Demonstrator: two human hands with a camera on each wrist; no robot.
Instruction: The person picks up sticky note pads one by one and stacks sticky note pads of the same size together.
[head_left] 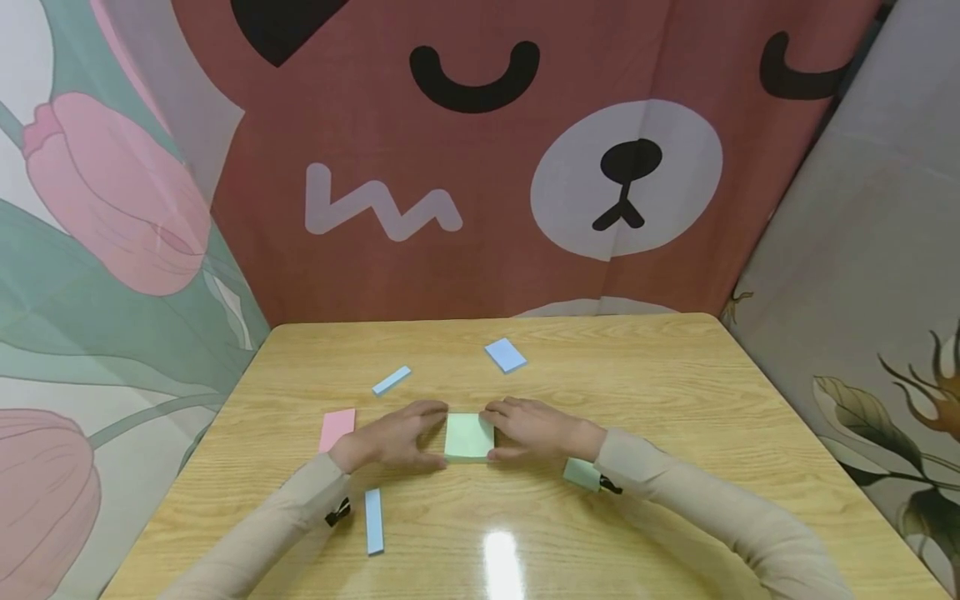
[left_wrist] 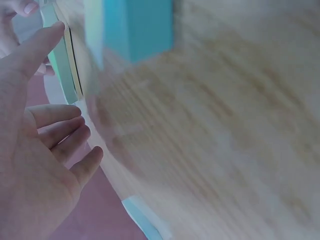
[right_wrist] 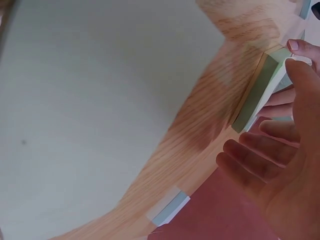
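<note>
A light green sticky-note pad point(head_left: 469, 437) lies on the table between the two hands. At its left edge is my left hand point(head_left: 401, 435), fingertips near the far corner and thumb near the close one. On the opposite side, my right hand point(head_left: 536, 429) touches the pad's right edge with fingers and thumb spread apart. The left wrist view shows my left hand point(left_wrist: 42, 145) with loosely extended fingers and the thumb at the pad point(left_wrist: 62, 70). In the right wrist view, the thumb of my right hand point(right_wrist: 280, 150) touches the pad's point(right_wrist: 262, 87) corner; the other fingers are relaxed.
A blue pad point(head_left: 506, 355) and a narrow blue strip point(head_left: 392, 380) lie farther back. Left of the hands are a pink pad point(head_left: 337, 429) and another blue strip point(head_left: 374, 522). A smaller green pad point(head_left: 582, 474) lies under the right forearm. A printed curtain point(head_left: 480, 275) hangs behind the table.
</note>
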